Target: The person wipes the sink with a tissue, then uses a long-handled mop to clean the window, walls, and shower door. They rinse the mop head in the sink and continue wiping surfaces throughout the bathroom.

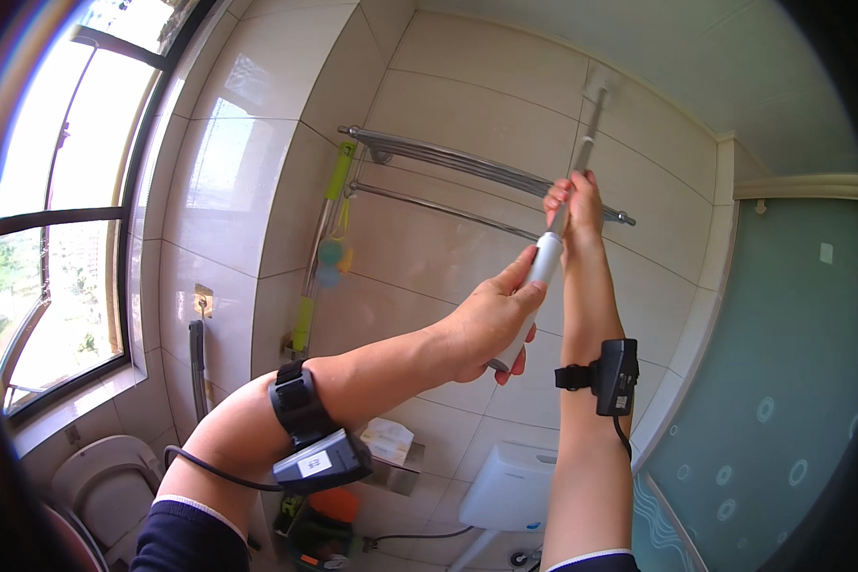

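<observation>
My left hand (497, 314) is wrapped around the white handle (543, 264) of a telescopic pole. Higher up, my right hand (579, 204) grips the pole's thin grey shaft (585, 154). The pole slants up and away from me. Its whitish head (600, 84) is blurred and lies at the top of the tiled wall (472, 93), close to the edge of the ceiling (658, 64); its exact shape cannot be made out. Both forearms wear strapped black devices with cables.
Behind my hands a chrome towel rack (457, 163) crosses the wall. A green-handled pole (339, 171) and bath puffs (332, 250) hang beside it. Below are a tissue pack (387, 440) on a shelf and a toilet cistern (508, 486). A frosted glass door (779, 307) stands right, a window (79, 143) left.
</observation>
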The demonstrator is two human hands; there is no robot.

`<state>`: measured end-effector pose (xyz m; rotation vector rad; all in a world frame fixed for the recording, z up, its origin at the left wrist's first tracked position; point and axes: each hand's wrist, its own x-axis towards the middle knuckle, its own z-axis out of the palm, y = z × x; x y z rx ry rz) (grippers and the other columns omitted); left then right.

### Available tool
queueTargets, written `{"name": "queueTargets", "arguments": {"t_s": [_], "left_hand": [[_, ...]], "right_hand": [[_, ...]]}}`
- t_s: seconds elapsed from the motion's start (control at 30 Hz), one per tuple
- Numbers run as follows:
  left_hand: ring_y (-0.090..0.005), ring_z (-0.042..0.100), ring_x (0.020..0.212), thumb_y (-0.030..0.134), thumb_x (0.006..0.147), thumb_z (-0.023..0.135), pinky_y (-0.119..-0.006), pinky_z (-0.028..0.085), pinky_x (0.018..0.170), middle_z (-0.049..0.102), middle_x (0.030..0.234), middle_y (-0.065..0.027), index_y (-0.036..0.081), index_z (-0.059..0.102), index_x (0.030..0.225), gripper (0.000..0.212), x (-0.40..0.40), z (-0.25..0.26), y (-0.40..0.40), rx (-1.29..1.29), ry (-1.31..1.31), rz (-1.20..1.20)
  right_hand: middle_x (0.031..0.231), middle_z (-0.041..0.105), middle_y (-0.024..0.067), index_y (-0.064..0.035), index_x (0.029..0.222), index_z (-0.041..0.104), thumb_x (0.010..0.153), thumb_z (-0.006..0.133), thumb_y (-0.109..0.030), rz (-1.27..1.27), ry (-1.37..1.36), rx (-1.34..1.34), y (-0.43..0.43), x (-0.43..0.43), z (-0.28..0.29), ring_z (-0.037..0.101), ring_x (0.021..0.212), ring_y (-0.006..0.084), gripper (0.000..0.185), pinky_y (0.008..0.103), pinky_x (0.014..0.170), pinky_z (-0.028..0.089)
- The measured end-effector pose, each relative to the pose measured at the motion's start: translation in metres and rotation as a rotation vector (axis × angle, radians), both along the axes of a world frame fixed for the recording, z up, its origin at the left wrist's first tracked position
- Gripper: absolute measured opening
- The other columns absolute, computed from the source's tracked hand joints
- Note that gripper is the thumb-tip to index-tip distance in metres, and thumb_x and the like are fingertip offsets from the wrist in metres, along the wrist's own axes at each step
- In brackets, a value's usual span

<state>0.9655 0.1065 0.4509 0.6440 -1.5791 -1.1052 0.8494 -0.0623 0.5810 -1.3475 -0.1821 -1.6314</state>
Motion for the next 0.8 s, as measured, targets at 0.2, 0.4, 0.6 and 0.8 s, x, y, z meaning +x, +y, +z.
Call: {"name": "queueTargets", "arguments": {"t_s": [0.2, 0.4, 0.6, 0.8], "left_hand": [[-0.01, 0.04, 0.042, 0.031, 0.095, 0.039, -0.025, 0.035, 0.033, 0.045, 0.071, -0.004, 0.021, 0.023, 0.141, 0.049, 0.012, 0.002, -0.012, -0.067, -0.199, 0.086], [-0.0061, 0.042, 0.042, 0.027, 0.094, 0.043, -0.02, 0.034, 0.032, 0.048, 0.066, -0.001, 0.018, 0.025, 0.14, 0.05, 0.09, -0.033, 0.042, -0.071, -0.06, 0.205], [-0.0078, 0.042, 0.036, 0.024, 0.093, 0.045, -0.021, 0.037, 0.03, 0.05, 0.066, -0.0033, 0.017, 0.025, 0.14, 0.052, 0.175, -0.101, 0.135, 0.02, 0.239, 0.433], [-0.0104, 0.046, 0.036, 0.011, 0.084, 0.058, -0.022, 0.036, 0.029, 0.054, 0.076, -0.0085, 0.016, 0.012, 0.142, 0.075, 0.194, -0.114, 0.16, -0.067, 0.273, 0.444]], "right_hand": [[0.068, 0.042, 0.0028, -0.0141, 0.098, 0.032, 0.088, 0.034, -0.012, -0.301, 0.011, 0.185, -0.002, -0.027, -0.014, 0.041, 0.051, 0.0129, 0.01, 0.0315, 0.049, 0.04], [0.063, 0.041, 0.0059, -0.0081, 0.093, 0.03, 0.082, 0.034, -0.008, -0.451, 0.085, 0.116, 0.035, 0.084, -0.042, 0.041, 0.042, 0.0142, 0.012, 0.0327, 0.036, 0.042], [0.068, 0.043, 0.0073, -0.0235, 0.139, -0.009, 0.086, 0.033, -0.01, 0.048, 0.234, 0.239, 0.11, 0.24, -0.105, 0.041, 0.044, 0.0143, 0.069, 0.0278, 0.038, 0.04], [0.081, 0.048, 0.0134, -0.0155, 0.141, -0.007, 0.081, 0.031, -0.004, -0.011, 0.43, 0.189, 0.144, 0.298, -0.106, 0.041, 0.044, 0.013, 0.072, 0.0279, 0.037, 0.04]]}}
